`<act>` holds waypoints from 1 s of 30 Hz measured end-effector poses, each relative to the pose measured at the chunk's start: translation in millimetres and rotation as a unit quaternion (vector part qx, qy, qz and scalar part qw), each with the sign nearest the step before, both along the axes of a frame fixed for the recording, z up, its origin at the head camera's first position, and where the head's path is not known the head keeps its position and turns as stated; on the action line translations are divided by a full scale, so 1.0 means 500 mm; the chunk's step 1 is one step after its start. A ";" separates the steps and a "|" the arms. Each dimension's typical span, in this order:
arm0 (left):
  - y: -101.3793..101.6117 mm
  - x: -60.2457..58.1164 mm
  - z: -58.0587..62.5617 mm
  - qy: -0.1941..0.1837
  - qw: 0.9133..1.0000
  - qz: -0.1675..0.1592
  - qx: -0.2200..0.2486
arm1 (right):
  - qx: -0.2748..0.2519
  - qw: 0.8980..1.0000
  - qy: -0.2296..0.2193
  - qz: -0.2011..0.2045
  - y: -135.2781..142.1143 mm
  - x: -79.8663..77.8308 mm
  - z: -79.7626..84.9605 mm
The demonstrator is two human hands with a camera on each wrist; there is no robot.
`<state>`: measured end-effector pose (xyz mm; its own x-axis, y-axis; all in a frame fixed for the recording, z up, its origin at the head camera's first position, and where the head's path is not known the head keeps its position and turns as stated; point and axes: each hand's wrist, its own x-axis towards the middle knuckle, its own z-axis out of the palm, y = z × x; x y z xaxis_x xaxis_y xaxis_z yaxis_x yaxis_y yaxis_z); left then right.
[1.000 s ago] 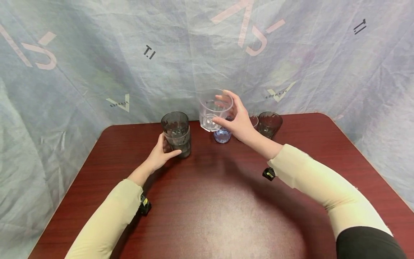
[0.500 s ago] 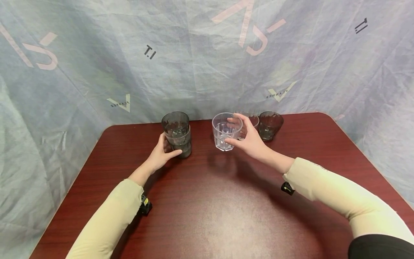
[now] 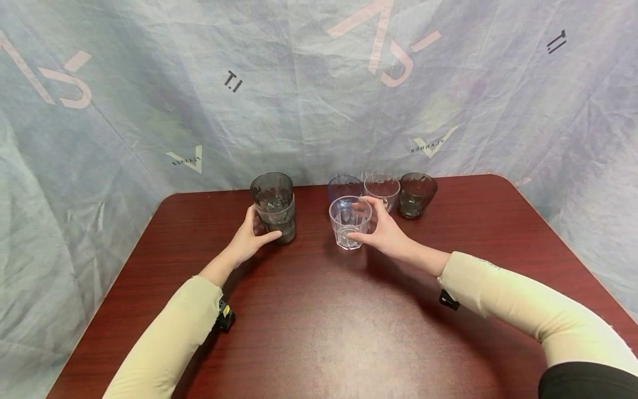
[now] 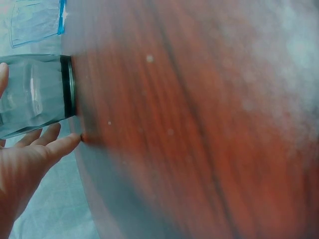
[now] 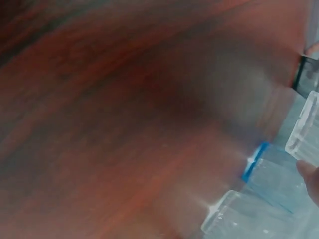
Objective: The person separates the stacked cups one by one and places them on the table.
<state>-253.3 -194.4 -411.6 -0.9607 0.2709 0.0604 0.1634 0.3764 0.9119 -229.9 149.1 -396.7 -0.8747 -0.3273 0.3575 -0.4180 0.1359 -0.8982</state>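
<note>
At the back left of the table stands a stack of tumblers (image 3: 271,191), dark grey at the top, nested one in another. My left hand (image 3: 246,238) grips the lower part, thumb in front. In the left wrist view its grey tumbler (image 4: 40,94) has fingers beneath it. My right hand (image 3: 386,233) holds a clear faceted tumbler (image 3: 343,224) upright by its side, in front of a blue tumbler (image 3: 344,182). In the right wrist view this clear tumbler's base (image 5: 301,127) seems slightly off the table; only a fingertip (image 5: 311,179) shows.
Along the table's back edge, another clear tumbler (image 3: 381,185) and a dark grey tumbler (image 3: 417,194) stand right of the blue one. The dark red table (image 3: 309,310) meets a hanging grey cloth (image 3: 279,111) behind.
The clear tumbler in my right hand has come down and toward me, slightly right, from above the blue tumbler to in front of it. My left hand and the stack have not visibly moved.
</note>
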 end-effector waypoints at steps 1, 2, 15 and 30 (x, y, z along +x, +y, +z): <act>0.000 -0.001 0.000 -0.001 1.000 0.000 -0.002 | 0.004 1.000 -0.006 -0.002 0.001 0.000 -0.002; -0.001 -0.002 0.000 -0.002 1.000 0.001 -0.004 | 0.009 1.000 -0.011 -0.003 0.001 0.001 -0.004; 0.000 -0.001 0.001 -0.008 1.000 0.001 -0.004 | 0.032 0.999 -0.031 -0.009 0.004 -0.003 -0.022; 0.000 -0.001 0.001 -0.008 1.000 0.004 -0.008 | 0.024 0.998 -0.058 -0.018 0.001 -0.016 -0.032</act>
<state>-253.6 -194.3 -411.2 -0.9637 0.2639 0.0411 0.1461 0.3920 0.9083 -237.8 149.4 -412.6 -0.9207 -0.3091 0.2383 -0.3060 0.1926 -0.9323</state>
